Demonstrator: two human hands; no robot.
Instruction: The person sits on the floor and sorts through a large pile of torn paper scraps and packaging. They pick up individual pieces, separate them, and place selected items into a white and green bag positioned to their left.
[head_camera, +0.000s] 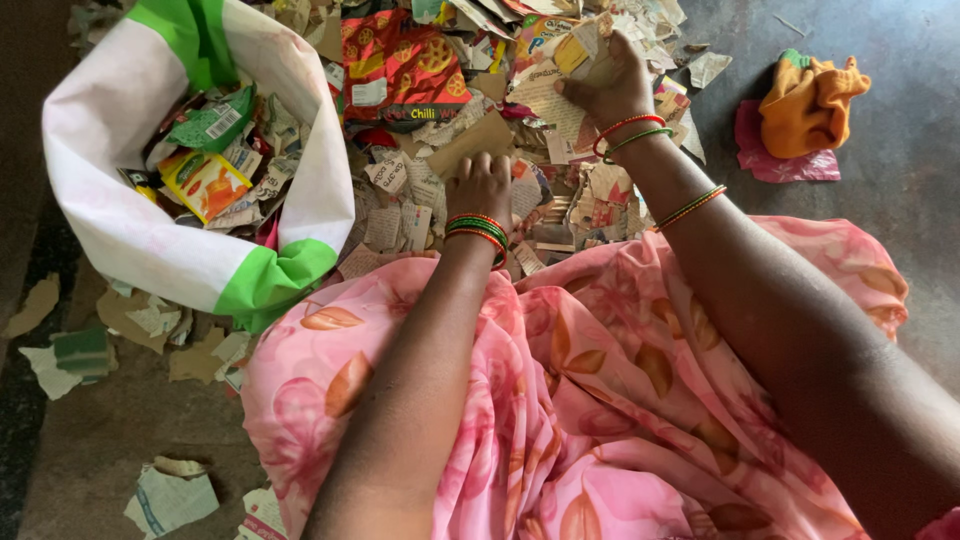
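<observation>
I sit on the floor in a pink flowered garment (590, 400), facing a heap of torn paper scraps and wrappers (440, 190). My left hand (482, 186) rests knuckles-up on the scraps just past my knee, fingers curled down into them; whether it grips anything is hidden. My right hand (605, 85) reaches farther out and is closed on a wad of printed paper pieces (575, 55) lifted off the heap. Both wrists carry red and green bangles. A red snack wrapper (400, 70) lies behind the left hand.
A white and green woven sack (130, 230) stands open at the left, partly filled with wrappers and paper. Loose scraps (170, 495) lie on the grey floor around it. An orange cloth on a pink rag (805, 110) lies at the far right.
</observation>
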